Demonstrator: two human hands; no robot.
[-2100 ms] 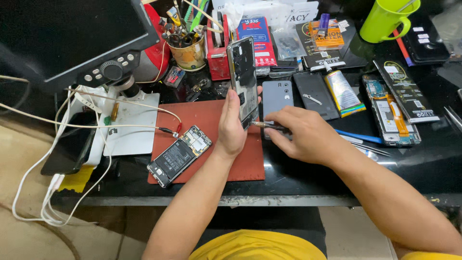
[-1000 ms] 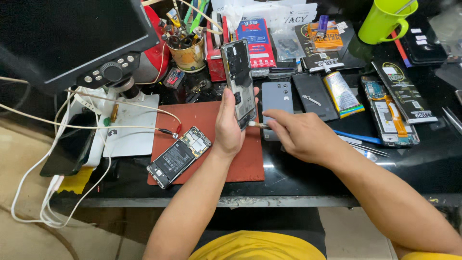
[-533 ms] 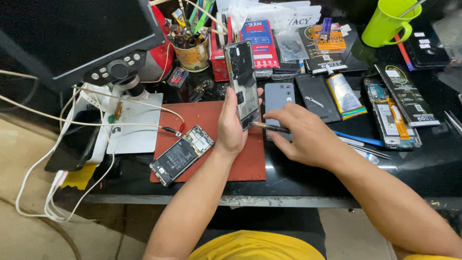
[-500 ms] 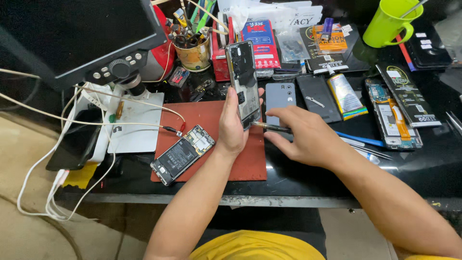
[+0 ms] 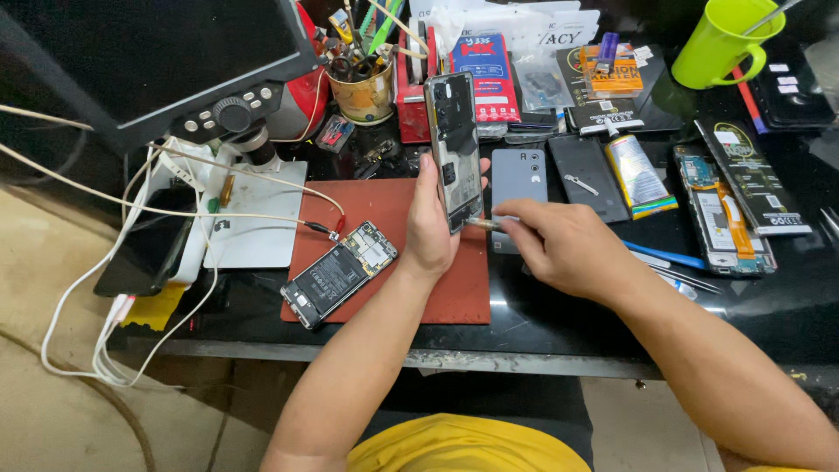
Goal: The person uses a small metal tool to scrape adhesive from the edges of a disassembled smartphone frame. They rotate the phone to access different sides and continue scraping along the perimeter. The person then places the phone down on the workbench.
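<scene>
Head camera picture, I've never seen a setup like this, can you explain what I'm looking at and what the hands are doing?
The camera sits on a person's head, looking down at a cluttered black workbench. The left hand holds an opened phone upright. The right hand presses a thin tool against its lower edge. On the red mat lies another opened phone. A grey back cover, a microscope with screen, a cup of tools and a green mug stand around.

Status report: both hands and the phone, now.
Left hand grips opened phone upright over red mat. Right hand pinches thin tool at phone's lower edge. Nothing between them.
</scene>
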